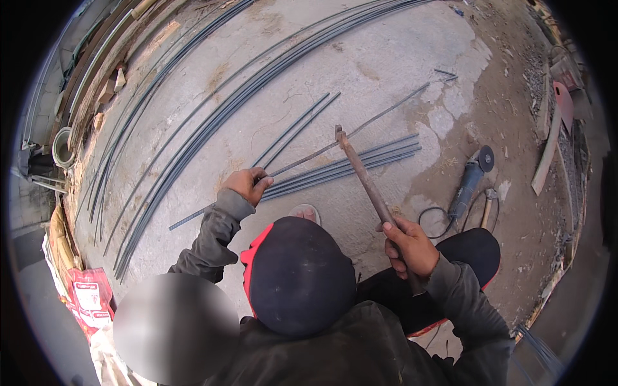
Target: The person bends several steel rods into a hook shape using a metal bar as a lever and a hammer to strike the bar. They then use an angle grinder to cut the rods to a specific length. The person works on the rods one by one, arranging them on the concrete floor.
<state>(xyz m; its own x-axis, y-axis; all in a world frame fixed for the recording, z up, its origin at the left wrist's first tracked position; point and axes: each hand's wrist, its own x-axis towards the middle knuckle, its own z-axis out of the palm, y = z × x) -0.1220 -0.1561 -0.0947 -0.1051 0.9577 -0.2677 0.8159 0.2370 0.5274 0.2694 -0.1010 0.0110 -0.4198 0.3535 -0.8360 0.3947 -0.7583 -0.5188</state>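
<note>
Crouching over a concrete floor, I pinch a thin steel rod (393, 104) near its close end with my left hand (248, 185). The rod slants away to the far right, passing through the jaw of a rusty bar-bending wrench (364, 172). My right hand (413, 246) is wrapped round the lower part of the wrench's long handle. Beneath the rod lies a bundle of short ribbed steel bars (367, 157), and two more cut bars (301, 130) lie just beyond my left hand. A small bent piece of rod (445, 75) is by the rod's far end.
Long steel bars (212, 116) curve across the floor at left. To the right lie a blue angle grinder (470, 180) with its cable and a wooden-handled hammer (488, 207). Wood planks (103, 64) line the left edge, above a red and white sack (90, 296).
</note>
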